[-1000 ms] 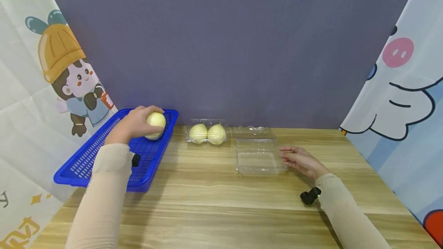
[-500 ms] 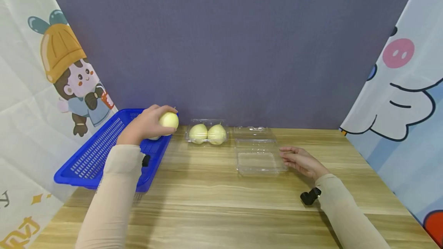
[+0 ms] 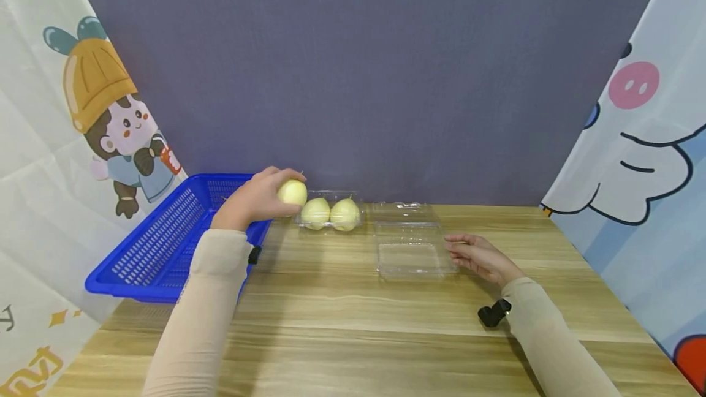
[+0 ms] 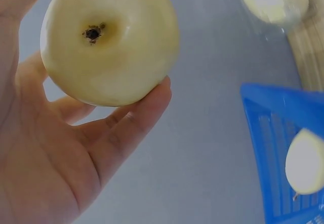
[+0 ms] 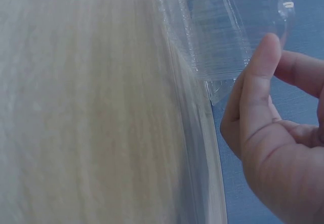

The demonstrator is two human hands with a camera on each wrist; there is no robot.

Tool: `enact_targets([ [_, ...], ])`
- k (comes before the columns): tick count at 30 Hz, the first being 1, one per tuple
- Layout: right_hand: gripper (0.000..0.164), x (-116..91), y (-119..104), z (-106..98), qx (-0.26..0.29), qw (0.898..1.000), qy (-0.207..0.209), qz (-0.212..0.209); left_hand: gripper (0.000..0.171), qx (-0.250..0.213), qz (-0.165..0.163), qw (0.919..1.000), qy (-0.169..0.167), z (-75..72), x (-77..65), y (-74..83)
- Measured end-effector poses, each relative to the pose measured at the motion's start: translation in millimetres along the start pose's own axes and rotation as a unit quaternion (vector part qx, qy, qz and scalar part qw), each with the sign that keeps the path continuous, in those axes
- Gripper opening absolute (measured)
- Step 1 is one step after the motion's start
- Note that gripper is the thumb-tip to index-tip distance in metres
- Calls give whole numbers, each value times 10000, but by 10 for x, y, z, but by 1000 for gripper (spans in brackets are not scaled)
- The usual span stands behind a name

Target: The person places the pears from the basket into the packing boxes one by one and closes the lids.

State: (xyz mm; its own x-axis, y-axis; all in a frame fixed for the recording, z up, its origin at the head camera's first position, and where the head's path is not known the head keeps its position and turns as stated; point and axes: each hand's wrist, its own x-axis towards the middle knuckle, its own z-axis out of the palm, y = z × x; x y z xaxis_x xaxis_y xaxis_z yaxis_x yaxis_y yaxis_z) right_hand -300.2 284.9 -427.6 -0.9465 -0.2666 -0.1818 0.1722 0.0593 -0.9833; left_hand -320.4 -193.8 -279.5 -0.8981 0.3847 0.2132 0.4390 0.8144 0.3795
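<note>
My left hand grips a pale yellow pear between thumb and fingers, just right of the blue basket's far end. In the left wrist view the pear shows its dark blossom end, with fingers wrapped along its side. At the middle of the table lies a clear plastic clamshell box, lid folded back and nothing inside. My right hand pinches that box's right edge; in the right wrist view its thumb overlaps the clear plastic.
A second clear clamshell holding two pears stands against the grey back panel. The blue basket sits at the left; another pear lies in it, hidden by my hand in the head view.
My left hand has carried the pear up and rightward, from over the basket to beside the filled clamshell. The right hand and the open box have stayed put.
</note>
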Motion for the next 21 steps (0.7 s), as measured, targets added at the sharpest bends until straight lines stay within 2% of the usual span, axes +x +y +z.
enact_targets([
  [13, 58, 14, 5, 5, 97, 9999, 51, 39, 56, -138, 119, 9998, -91, 199, 103, 265],
  [21, 59, 7, 10, -1, 16, 10000, 29, 35, 57, -150, 181, 9996, -144, 340, 169, 373],
])
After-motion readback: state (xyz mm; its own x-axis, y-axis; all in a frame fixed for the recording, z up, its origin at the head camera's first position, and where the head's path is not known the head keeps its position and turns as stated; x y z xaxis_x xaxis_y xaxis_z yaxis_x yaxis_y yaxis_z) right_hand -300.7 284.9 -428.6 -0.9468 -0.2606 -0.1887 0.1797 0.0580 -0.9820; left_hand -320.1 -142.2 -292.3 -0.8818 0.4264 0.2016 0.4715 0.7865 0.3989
